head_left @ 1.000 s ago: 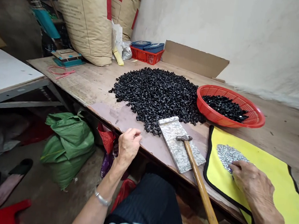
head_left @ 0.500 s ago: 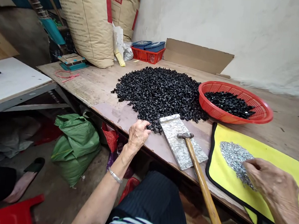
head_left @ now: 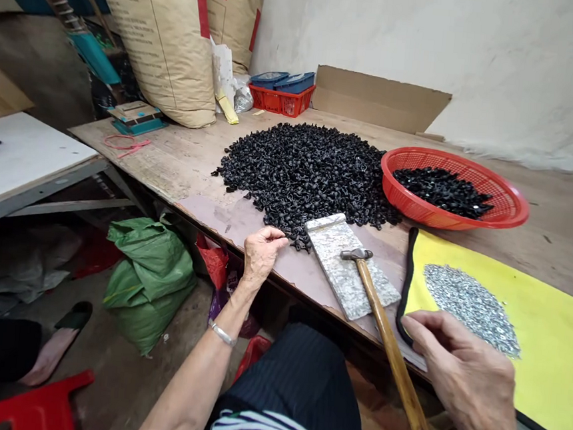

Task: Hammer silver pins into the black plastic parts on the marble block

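My left hand (head_left: 262,253) rests on the table's front edge with its fingers curled, fingertips at the near rim of a big pile of small black plastic pieces (head_left: 305,170). What it pinches is hidden. My right hand (head_left: 458,370) hovers over the corner of a yellow mat (head_left: 547,331), fingers pressed together and pointing left, close to the wooden handle of a hammer (head_left: 386,337). A heap of tiny silver metal bits (head_left: 469,304) lies on the mat. The hammer's head rests on a grey stone slab (head_left: 331,242).
A red mesh basket (head_left: 446,221) with black pieces stands behind the mat. Tall paper sacks (head_left: 166,37), a small red crate (head_left: 281,102) and cardboard (head_left: 377,99) line the back. A green bag (head_left: 151,270) and a red stool (head_left: 23,406) are on the floor, beside a white table (head_left: 21,151).
My right hand has left the silver heap and drawn back left toward the hammer handle. My left hand has moved forward from the table edge to the black pile's rim.
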### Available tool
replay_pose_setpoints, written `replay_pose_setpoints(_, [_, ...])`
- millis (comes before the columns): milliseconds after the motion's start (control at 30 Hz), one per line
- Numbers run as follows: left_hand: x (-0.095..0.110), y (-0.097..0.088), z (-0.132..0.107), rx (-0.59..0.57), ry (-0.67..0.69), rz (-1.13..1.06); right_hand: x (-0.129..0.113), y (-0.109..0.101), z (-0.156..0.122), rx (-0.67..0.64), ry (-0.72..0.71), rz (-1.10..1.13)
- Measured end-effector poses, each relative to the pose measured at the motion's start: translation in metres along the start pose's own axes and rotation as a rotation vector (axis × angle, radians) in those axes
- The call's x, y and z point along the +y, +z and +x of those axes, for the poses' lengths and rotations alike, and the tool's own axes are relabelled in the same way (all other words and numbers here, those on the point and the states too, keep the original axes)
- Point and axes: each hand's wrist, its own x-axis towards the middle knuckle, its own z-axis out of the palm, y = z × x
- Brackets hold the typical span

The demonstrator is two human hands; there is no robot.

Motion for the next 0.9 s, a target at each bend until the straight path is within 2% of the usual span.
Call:
replay_pose_setpoints(100, [0.006, -0.001, -0.009, -0.041, -0.184, -0.318, -0.012, 0.015, -0.009, -0.067, -0.052, 0.062])
replay_pose_setpoints(200, [0.013, -0.002, -0.022, -0.069, -0.257, -0.55, -0.023, 0.028, -0.013, -0.113, -0.103, 0.137])
replay_pose_setpoints(267, [0.017, -0.001, -0.03, -0.076, -0.297, -0.629, -0.03, 0.035, -0.014, -0.146, -0.128, 0.183])
replay_pose_setpoints(467, [0.028, 0.002, -0.053, -0.117, -0.34, -0.687, -0.047, 0.05, -0.013, -0.22, -0.183, 0.282])
replay_pose_setpoints(633, [0.037, 0.004, -0.071, -0.108, -0.369, -0.662, -0.054, 0.055, -0.014, -0.273, -0.115, 0.36])
replay_pose_setpoints(700, [0.039, 0.003, -0.082, -0.12, -0.406, -0.67, -0.054, 0.055, -0.015, -0.255, -0.086, 0.364])
replay_pose_setpoints(800, [0.037, 0.003, -0.101, -0.243, -0.487, -0.721, -0.047, 0.058, -0.013, -0.227, -0.077, 0.296])
replay_pose_setpoints(900, [0.03, 0.002, -0.117, -0.343, -0.553, -0.704, -0.036, 0.068, -0.012, -0.297, -0.165, 0.245])
